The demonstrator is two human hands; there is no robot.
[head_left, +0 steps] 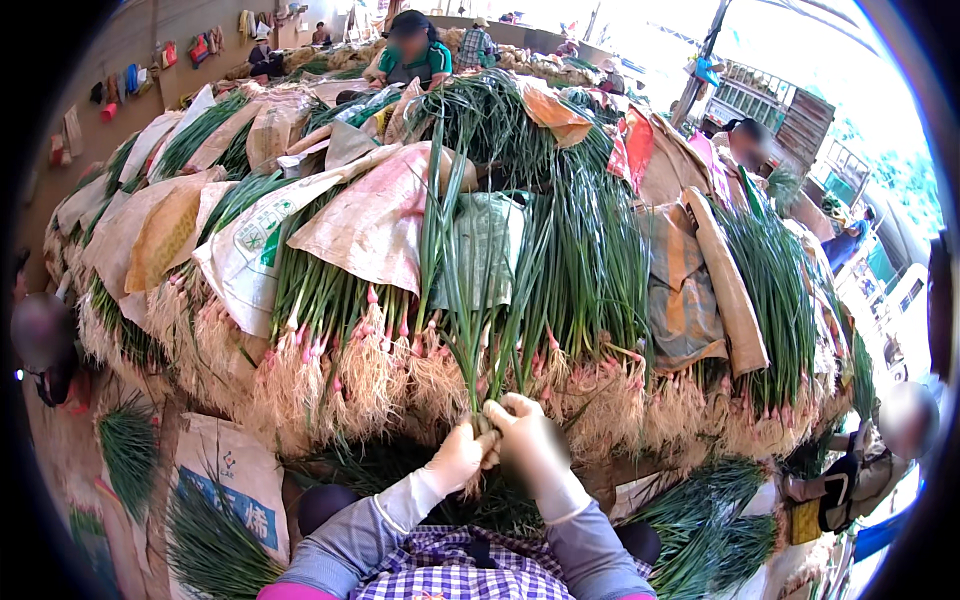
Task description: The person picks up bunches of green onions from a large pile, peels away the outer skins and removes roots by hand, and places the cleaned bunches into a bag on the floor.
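Note:
In front of my body, my two gloved hands meet at the edge of a tall heap of green garlic, whose pink bulbs and pale, shaggy roots face me. My left hand is closed around the lower ends of a few long green garlic stalks. Close against it, my right hand has its fingers curled on the same stalks, partly blurred. Their leaves rise in a V over the heap; the bulb ends are mostly hidden by my fingers.
Woven sacks cover parts of the heap. Loose green leaves lie at lower left, beside a printed sack, with more leaves at lower right. A co-worker stands behind the heap; another person sits at the right.

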